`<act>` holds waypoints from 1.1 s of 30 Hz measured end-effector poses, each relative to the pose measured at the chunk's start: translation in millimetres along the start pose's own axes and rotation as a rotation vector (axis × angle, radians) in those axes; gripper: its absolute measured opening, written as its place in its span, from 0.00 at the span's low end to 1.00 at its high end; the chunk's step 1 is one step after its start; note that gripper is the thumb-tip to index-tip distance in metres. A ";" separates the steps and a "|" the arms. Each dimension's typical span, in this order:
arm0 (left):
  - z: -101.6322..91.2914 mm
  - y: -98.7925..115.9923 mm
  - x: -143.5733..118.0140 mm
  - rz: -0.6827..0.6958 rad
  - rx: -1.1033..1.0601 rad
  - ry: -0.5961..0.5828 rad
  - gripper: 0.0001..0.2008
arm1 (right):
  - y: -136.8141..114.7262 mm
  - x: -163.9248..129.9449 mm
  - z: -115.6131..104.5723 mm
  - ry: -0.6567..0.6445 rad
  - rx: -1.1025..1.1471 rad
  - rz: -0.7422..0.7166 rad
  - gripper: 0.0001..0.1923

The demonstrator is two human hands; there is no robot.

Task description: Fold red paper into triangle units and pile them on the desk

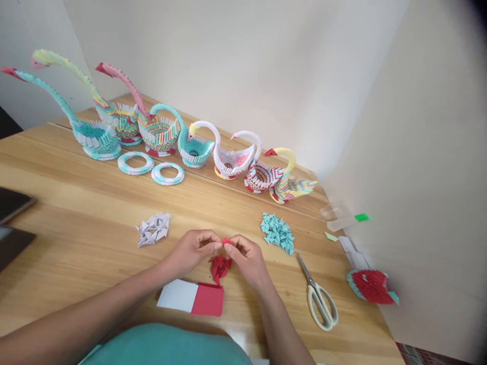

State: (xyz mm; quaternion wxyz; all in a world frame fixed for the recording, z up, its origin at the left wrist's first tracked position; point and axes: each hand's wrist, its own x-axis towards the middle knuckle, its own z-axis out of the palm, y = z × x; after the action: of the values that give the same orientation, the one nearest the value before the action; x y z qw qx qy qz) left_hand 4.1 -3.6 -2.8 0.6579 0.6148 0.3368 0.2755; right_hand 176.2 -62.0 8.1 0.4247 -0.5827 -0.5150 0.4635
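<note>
Just below centre frame, I see my left hand [194,249] and right hand [247,256] pinching one small red paper piece [227,242] between closed fingertips: light, thin, easily creased, best held by its edges.

Smooth varnished wood table [76,223], matt folded paper swans [160,133], plastic-handled metal scissors [317,294]

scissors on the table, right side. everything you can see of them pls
The scissors lie flat on the wooden table, right of the right hand and apart from it. Metal blades look shut, tips pointing away from the person and slightly left toward the teal pile of folded paper pieces, without touching it. Two pale, cream-looking loop handles, seemingly plastic, point toward the near table edge. Nothing touches them but the tabletop.
</note>
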 end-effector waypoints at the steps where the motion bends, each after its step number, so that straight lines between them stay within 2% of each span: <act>1: 0.1 -0.8 0.2 -0.004 0.003 -0.012 0.14 | -0.4 -0.1 0.0 0.009 -0.030 -0.016 0.15; 9: -1.8 -2.7 2.5 -0.036 0.052 0.002 0.14 | -1.0 0.8 1.5 0.083 -0.270 -0.154 0.12; 20: 1.7 2.3 -0.1 -0.020 0.037 0.020 0.14 | 0.0 3.2 3.1 0.061 0.004 -0.014 0.17; 24: 3.1 2.1 -1.9 0.002 0.185 0.040 0.13 | 0.4 1.4 5.9 0.067 -0.081 -0.035 0.14; 29: 6.9 -3.2 -3.1 0.050 0.277 0.026 0.12 | -0.5 -2.4 9.2 0.164 -0.316 -0.188 0.15; 31: 7.6 -3.3 -3.4 0.056 0.271 0.014 0.12 | 0.6 -2.3 10.7 0.185 -0.272 -0.172 0.17; 33: 7.5 -1.1 -3.6 0.063 0.247 0.009 0.11 | 2.7 -1.0 11.0 0.182 -0.135 -0.108 0.20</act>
State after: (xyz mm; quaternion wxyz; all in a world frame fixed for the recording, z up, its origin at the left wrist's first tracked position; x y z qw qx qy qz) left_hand 7.7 -11.2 -3.4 0.5664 0.7003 0.3516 0.2552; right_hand 166.0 -63.1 3.2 0.4536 -0.6211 -0.5351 0.3495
